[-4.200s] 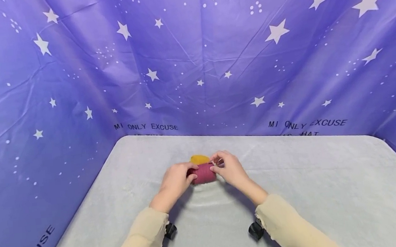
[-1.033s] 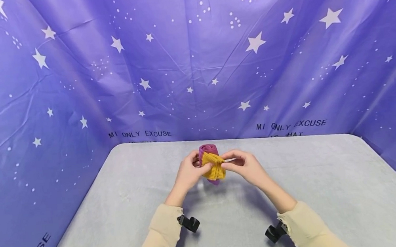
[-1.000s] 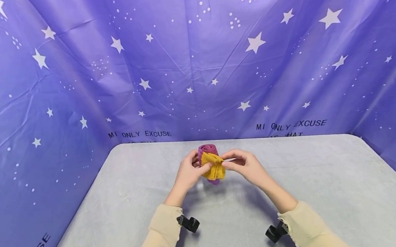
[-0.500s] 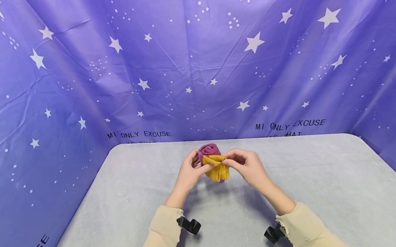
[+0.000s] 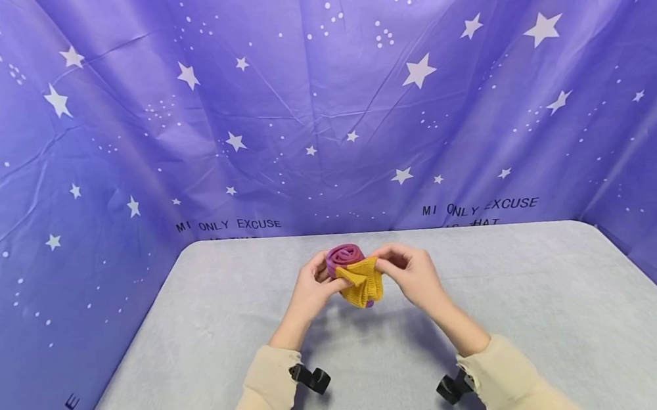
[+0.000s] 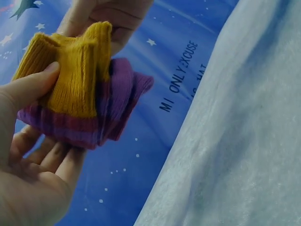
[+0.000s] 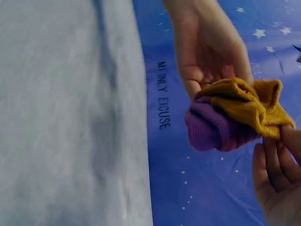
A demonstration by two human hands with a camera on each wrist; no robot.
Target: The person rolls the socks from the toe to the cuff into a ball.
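Observation:
A rolled pair of knitted socks (image 5: 344, 255), purple and magenta with a mustard-yellow ribbed cuff (image 5: 365, 279), is held up above the table. My left hand (image 5: 309, 291) grips the roll from the left. In the left wrist view its thumb (image 6: 40, 80) presses on the yellow cuff, while the fingers support the purple underside. My right hand (image 5: 417, 277) pinches the cuff's right edge between thumb and fingertips. The cuff is spread away from the roll, and the right wrist view shows its folds (image 7: 249, 106) partly over the purple coil. The spiral end faces up.
A grey cloth-covered table (image 5: 229, 346) lies under the hands. Behind it and on both sides hangs a purple-blue curtain (image 5: 305, 88) with white stars and black lettering. Black wrist cameras (image 5: 312, 378) sit by the beige sleeve cuffs.
Earlier the roll lay low on the table, yellow part behind it; since then it was raised and turned end-up. Over the last second the right hand has drawn the yellow cuff wider to the right.

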